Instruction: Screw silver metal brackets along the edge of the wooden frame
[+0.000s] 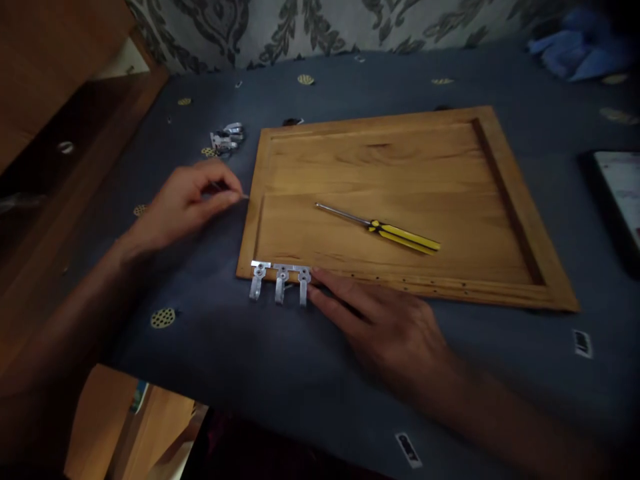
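Observation:
A wooden panel with a raised frame lies flat. Along its near edge sit three silver metal hooks in a row, their bent ends hanging past the edge. My right hand has its fingertips closed at the rightmost hook. Off the panel's left side, my left hand is closed in a pinch; a tiny thin tip pokes out of the fingers, too small to name. A screwdriver with a yellow and black handle rests on the panel. Small dark holes mark the near frame strip right of the hooks.
A pile of loose metal hooks lies beyond my left hand. The table has a dark blue cloth. A blue rag is at the back right, and a dark-edged tablet-like object at the right. Wooden furniture stands left.

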### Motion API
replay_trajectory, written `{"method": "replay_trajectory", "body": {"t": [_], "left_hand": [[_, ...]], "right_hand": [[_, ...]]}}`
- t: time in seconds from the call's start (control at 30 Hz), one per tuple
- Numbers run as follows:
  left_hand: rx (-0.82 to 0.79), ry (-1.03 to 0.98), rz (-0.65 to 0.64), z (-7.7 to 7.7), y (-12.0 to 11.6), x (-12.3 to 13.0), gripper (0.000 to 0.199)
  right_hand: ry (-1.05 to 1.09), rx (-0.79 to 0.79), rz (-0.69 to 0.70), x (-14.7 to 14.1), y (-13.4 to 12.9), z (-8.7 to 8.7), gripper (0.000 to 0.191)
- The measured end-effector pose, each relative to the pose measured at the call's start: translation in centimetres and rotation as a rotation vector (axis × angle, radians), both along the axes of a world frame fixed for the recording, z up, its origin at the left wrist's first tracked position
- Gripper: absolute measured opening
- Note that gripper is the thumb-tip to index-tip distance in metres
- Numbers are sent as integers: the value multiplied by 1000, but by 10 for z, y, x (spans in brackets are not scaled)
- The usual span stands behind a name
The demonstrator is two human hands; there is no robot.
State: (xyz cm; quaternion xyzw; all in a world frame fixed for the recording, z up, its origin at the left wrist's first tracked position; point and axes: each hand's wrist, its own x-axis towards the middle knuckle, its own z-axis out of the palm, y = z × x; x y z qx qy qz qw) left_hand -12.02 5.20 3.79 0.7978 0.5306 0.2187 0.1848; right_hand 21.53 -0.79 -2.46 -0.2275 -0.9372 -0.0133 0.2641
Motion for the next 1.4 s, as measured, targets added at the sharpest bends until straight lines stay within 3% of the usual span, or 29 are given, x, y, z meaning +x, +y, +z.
{"method": "replay_trajectory", "body": {"t": [0.1,0.27,0.47,0.83,1.17,1.4], "left_hand": [[-186,-58,-235,9,-16,42,17],[-394,13,-398,18,-22,73,16],[-474,31,-428,23,-15,79,16],[-446,100,-455,20,-10,81,15],[-443,137,-445,23,-11,86,12],[-416,158,-446,21,-10,85,15]], "right_hand": [[15,30,7,-2,0,4,46],[17,40,-10,-5,1,9,45],[17,61,-9,-5,1,9,47],[44,43,-13,-7,-1,8,46],[105,-4,-58,-6,-8,-22,47],[107,-1,-55,-8,-7,-15,40]]}}
